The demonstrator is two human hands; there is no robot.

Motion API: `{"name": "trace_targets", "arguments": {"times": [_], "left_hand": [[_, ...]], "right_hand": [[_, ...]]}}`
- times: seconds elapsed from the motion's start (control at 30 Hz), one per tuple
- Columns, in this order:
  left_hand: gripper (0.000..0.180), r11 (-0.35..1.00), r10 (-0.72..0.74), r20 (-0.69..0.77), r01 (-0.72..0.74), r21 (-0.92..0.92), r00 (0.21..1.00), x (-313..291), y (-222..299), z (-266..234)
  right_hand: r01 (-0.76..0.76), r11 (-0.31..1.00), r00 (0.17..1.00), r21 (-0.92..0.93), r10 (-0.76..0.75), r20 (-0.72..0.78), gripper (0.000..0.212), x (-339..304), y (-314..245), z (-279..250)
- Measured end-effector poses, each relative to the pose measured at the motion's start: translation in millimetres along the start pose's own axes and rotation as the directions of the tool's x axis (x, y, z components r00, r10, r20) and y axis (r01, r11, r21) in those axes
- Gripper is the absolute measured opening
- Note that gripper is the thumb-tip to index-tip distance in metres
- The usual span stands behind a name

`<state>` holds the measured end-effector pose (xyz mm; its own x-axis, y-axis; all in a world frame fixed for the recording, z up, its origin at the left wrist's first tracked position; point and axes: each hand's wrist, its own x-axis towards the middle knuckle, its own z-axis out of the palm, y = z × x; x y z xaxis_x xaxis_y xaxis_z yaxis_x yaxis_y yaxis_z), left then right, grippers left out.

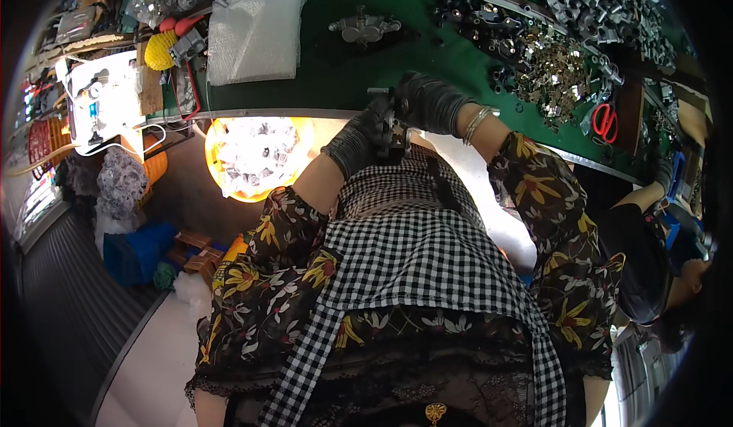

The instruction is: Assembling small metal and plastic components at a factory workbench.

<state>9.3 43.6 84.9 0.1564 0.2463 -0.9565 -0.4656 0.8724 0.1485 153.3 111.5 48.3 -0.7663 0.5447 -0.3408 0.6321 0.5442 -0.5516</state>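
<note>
A dark metal part (396, 133) with small brassy bits on its face is held upright at the near edge of the green work table (321, 60). My left hand (360, 138), in a dark grey glove, is closed around its left side. From the right, my gloved right hand (432, 103) grips its upper side; most of those fingers are hidden behind the part and the hand itself. Farther back on the table lies a silver-grey metal casting (365, 29), apart from both hands.
Bubble wrap (256, 33) lies at the back left. Small brassy clips (553, 72), dark metal parts (489, 30) and red-handled scissors (605, 124) occupy the right. An orange-rimmed basin (256, 156) of bagged parts stands below the table edge. Another person (649, 251) works at far right.
</note>
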Motion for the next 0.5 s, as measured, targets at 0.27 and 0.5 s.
{"name": "trace_targets", "arguments": {"times": [0.27, 0.5], "left_hand": [[0.042, 0.959, -0.101, -0.060, 0.114, 0.261, 0.993, 17.8, 7.8, -12.9], [0.041, 0.977, -0.018, 0.021, 0.013, 0.211, 1.000, 48.5, -6.3, -21.4]], "right_hand": [[-0.108, 0.991, 0.993, 0.081, 0.103, 0.066, 0.021, 2.3, -3.9, 14.1], [-0.296, 0.948, 0.950, 0.118, 0.279, 0.144, 0.022, 3.0, -17.1, 5.4]]}}
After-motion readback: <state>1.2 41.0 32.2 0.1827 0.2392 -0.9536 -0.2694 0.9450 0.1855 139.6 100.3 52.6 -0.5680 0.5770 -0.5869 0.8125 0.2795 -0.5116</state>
